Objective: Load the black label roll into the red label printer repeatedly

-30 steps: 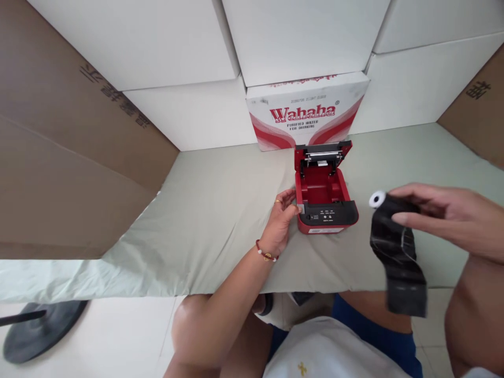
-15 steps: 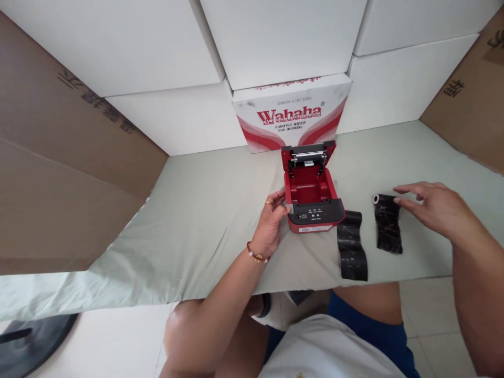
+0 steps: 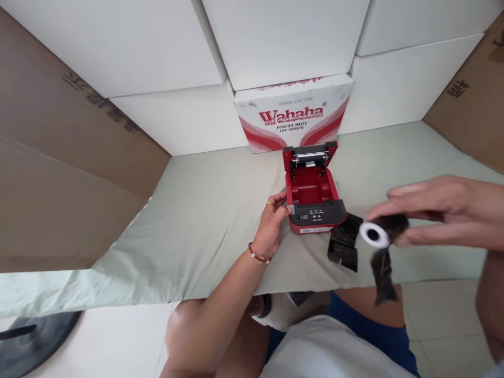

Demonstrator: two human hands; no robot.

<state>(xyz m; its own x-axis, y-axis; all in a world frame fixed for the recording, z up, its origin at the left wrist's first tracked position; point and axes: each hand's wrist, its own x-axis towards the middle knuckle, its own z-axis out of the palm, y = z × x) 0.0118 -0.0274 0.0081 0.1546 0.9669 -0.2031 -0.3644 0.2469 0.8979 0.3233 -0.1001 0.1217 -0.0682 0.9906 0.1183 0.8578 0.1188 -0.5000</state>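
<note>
A red and black label printer [image 3: 317, 215] stands on the cloth with its lid raised and its red inner compartment exposed. My left hand [image 3: 271, 223] grips the printer's left front corner, thumb on top. Off to the right, my right hand [image 3: 437, 210] is closed around a roll of black ribbon [image 3: 396, 224], lifted above the table. The roll's white core end faces left, and a loose black tail hangs below it. Between the printer and this roll, a crumpled black ribbon strip [image 3: 343, 249] lies on the cloth, partly against the printer.
Pale green cloth [image 3: 212, 210] covers the table. Behind the printer leans a white and red Wahaha carton [image 3: 293, 113], with white boxes [image 3: 177, 121] stacked beyond. Brown cardboard panels [image 3: 79, 173] flank both sides. The table's front edge runs above my lap.
My right hand has picked up the ribbon roll from the cloth and brought it nearer the camera. The other ribbon strip has shifted and crumpled. My left hand stays on the printer.
</note>
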